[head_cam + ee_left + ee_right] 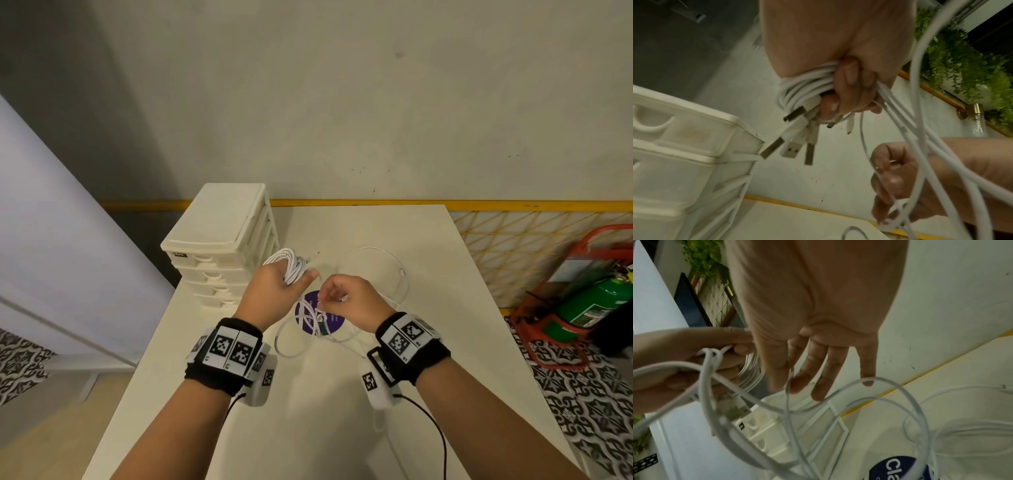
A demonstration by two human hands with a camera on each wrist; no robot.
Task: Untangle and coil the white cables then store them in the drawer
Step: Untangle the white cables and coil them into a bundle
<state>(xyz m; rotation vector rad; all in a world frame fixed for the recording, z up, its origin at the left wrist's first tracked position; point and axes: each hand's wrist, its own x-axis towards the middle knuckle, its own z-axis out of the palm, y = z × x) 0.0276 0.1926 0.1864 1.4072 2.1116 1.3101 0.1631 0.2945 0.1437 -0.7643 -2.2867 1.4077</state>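
My left hand (272, 291) is raised above the table and grips a coiled bundle of white cables (291, 265). In the left wrist view several USB plugs (791, 149) stick out below its curled fingers (851, 76). My right hand (337, 299) is close beside it, thumb and forefinger pinching a thin white cable strand (789, 402). A knotted tangle of cables (317, 323) hangs from both hands down to the table. Another loose white cable (399, 270) lies in a loop further back on the right. The white drawer unit (219, 246) stands at the table's back left, its drawers closed.
The white table (308, 428) bears a round purple sticker (306, 310) under the tangle. A yellow-railed mesh fence (513, 246) and a green fire extinguisher (596, 305) on a red stand are to the right. The wall is just behind the table.
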